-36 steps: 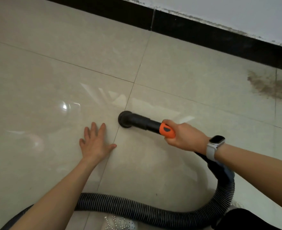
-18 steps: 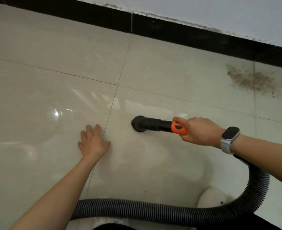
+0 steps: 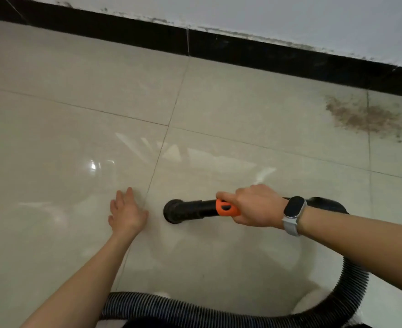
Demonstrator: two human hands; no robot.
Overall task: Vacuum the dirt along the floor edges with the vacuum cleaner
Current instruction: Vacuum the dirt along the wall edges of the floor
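Orange marks the grip of the vacuum nozzle that our right hand curls around, its round mouth down on the tiled floor. Our left hand presses flat just beside it, fingers straight. Brown dirt lies near the black skirting, well apart from the nozzle.

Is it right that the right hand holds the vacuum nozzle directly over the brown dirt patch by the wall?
Not quite. The head view shows the right hand holding the nozzle on clean tile, well short of the dirt patch by the wall.
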